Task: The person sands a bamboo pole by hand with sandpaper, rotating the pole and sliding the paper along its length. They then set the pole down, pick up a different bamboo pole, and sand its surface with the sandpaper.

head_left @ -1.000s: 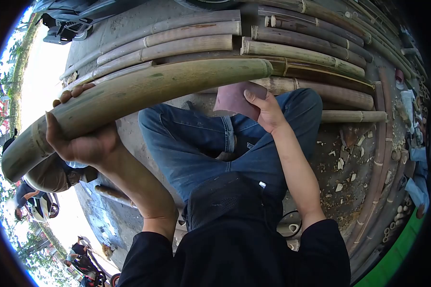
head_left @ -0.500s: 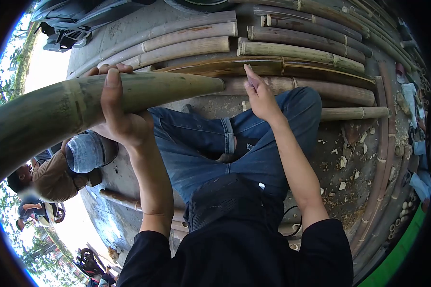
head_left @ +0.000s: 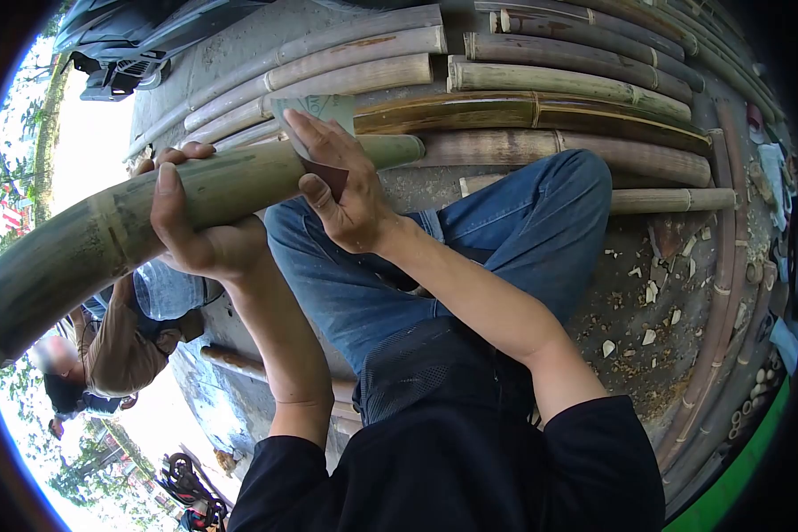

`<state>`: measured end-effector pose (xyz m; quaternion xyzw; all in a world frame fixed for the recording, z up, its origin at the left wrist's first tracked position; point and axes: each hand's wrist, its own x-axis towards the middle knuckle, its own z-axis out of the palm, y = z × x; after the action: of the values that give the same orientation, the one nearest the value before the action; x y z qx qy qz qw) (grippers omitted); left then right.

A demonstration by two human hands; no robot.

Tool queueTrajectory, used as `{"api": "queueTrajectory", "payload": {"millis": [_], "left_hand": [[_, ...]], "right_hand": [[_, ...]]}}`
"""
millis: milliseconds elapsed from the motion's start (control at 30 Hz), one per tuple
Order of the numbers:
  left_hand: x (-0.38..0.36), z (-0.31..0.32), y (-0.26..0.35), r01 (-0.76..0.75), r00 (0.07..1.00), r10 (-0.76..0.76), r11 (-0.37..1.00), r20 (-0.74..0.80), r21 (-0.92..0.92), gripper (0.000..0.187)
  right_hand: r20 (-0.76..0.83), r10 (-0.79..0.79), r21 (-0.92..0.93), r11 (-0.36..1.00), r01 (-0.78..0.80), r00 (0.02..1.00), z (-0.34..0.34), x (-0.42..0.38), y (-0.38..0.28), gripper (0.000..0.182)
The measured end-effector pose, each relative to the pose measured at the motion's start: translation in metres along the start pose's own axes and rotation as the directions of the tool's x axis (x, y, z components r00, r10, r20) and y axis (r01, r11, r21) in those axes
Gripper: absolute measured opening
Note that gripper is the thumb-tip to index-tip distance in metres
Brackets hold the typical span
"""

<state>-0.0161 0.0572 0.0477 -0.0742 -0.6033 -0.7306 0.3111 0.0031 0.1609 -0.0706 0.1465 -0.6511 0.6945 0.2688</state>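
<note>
A thick greenish bamboo pole [head_left: 97, 226] stretches from the left edge across to the middle of the view, over my lap. My left hand [head_left: 208, 235] is wrapped round it from below, thumb on the near side and fingertips over the top. Against the pole, nearer its right end, my right hand [head_left: 341, 186] presses a sheet of sandpaper [head_left: 328, 113]. The sheet's pale printed back sticks up past the fingers, and its reddish-brown side shows by the thumb. The palm hides part of the pole and sheet.
Several bamboo poles [head_left: 576, 82] lie in rows on the ground ahead. Wood chips [head_left: 652, 293] litter the floor at right, beside long poles [head_left: 723, 266]. Another person [head_left: 115, 346] sits at left near a bluish container [head_left: 164, 288]. A motorcycle [head_left: 151, 40] stands at upper left.
My right hand has moved left from beyond the pole's end onto the pole, bringing the sandpaper against it. My left hand still grips the pole, shifted slightly left.
</note>
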Motion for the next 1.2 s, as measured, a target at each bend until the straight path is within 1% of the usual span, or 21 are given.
{"api": "queueTrajectory", "payload": {"millis": [67,133,167,200,300,367,433,500,533,600,633,667,700,767,800,900,967,1033,1100,1133,1200], "left_hand": [[0.004,-0.008,-0.005,0.019,0.999,-0.02,1.0,-0.026,-0.022,0.04],[0.008,-0.015,-0.006,0.019,0.999,-0.02,0.999,-0.039,-0.038,0.04],[0.009,-0.017,-0.007,0.032,0.998,-0.035,0.998,-0.048,-0.05,0.04],[0.009,-0.017,-0.007,0.032,0.998,-0.034,0.998,-0.048,-0.05,0.04],[0.009,-0.017,-0.009,0.018,1.0,-0.019,0.999,-0.019,-0.046,0.041],[0.012,-0.017,-0.01,0.016,0.999,-0.017,0.999,-0.031,-0.034,0.042],[0.013,-0.026,-0.009,0.04,0.998,-0.043,0.996,-0.04,-0.074,0.043],[0.015,-0.038,-0.011,0.052,0.998,-0.057,0.991,-0.04,-0.124,0.044],[0.013,-0.048,-0.011,0.056,0.998,-0.052,0.982,0.026,-0.179,0.046],[0.013,-0.074,-0.016,0.061,0.987,-0.021,0.967,0.16,-0.247,0.051],[0.011,-0.082,-0.016,0.07,0.988,-0.034,0.969,0.154,-0.238,0.051],[0.009,-0.089,-0.016,0.081,0.977,-0.017,0.953,0.212,-0.293,0.052],[0.01,-0.093,-0.017,0.081,0.963,0.018,0.931,0.267,-0.355,0.054],[0.008,-0.102,-0.015,0.075,0.955,0.031,0.937,0.294,-0.341,0.055],[0.007,-0.104,-0.016,0.059,0.95,0.053,0.937,0.306,-0.344,0.055],[0.004,-0.111,-0.019,0.055,0.943,0.071,0.931,0.324,-0.362,0.057],[0.0,-0.114,-0.017,0.048,0.935,0.083,0.933,0.343,-0.356,0.059],[-0.006,-0.121,-0.015,0.044,0.945,0.071,0.939,0.318,-0.342,0.06],[-0.008,-0.125,-0.017,0.033,0.938,0.103,0.925,0.331,-0.379,0.06],[-0.009,-0.125,-0.014,0.024,0.927,0.113,0.934,0.359,-0.358,0.057],[-0.013,-0.125,-0.012,0.023,0.916,0.126,0.931,0.381,-0.364,0.057]], "right_hand": [[0.002,0.149,-0.023,0.989,-0.149,0.989,-0.017,-0.021,0.052,0.07],[-0.033,0.389,-0.08,0.917,-0.391,0.92,-0.041,-0.062,0.124,0.069],[-0.066,0.445,-0.209,0.869,-0.448,0.893,-0.055,-0.081,0.149,0.068],[-0.056,0.458,-0.134,0.877,-0.461,0.887,-0.064,-0.078,0.148,0.064],[-0.065,0.429,-0.113,0.894,-0.433,0.901,-0.049,-0.077,0.123,0.059],[-0.01,0.301,-0.038,0.953,-0.301,0.954,-0.041,-0.063,0.083,0.055],[0.024,0.318,-0.077,0.946,-0.316,0.948,-0.054,-0.07,0.098,0.054],[-0.043,0.497,-0.216,0.843,-0.493,0.867,-0.072,-0.094,0.143,0.056],[-0.044,0.512,-0.114,0.85,-0.514,0.858,-0.078,-0.094,0.144,0.054],[-0.032,0.472,-0.154,0.868,-0.471,0.881,-0.069,-0.095,0.129,0.053],[-0.004,0.446,-0.198,0.877,-0.438,0.895,-0.063,-0.093,0.11,0.052],[0.03,0.372,-0.148,0.92,-0.364,0.928,-0.058,-0.087,0.094,0.05],[0.04,0.372,-0.149,0.92,-0.362,0.927,-0.061,-0.089,0.1,0.05],[-0.008,0.452,-0.183,0.876,-0.446,0.892,-0.071,-0.098,0.13,0.049],[-0.057,0.573,-0.027,0.818,-0.575,0.818,-0.072,-0.091,0.136,0.048],[0.011,0.499,-0.216,0.847,-0.485,0.866,-0.061,-0.091,0.119,0.047],[0.118,0.363,-0.072,0.931,-0.357,0.924,-0.048,-0.081,0.069,0.046],[0.124,0.321,-0.119,0.944,-0.307,0.939,-0.053,-0.088,0.085,0.045],[-0.037,0.51,-0.213,0.836,-0.505,0.86,-0.067,-0.106,0.135,0.045],[-0.059,0.548,-0.19,0.814,-0.548,0.834,-0.071,-0.104,0.143,0.046],[0.011,0.507,-0.227,0.84,-0.492,0.862,-0.065,-0.102,0.127,0.046]]}}
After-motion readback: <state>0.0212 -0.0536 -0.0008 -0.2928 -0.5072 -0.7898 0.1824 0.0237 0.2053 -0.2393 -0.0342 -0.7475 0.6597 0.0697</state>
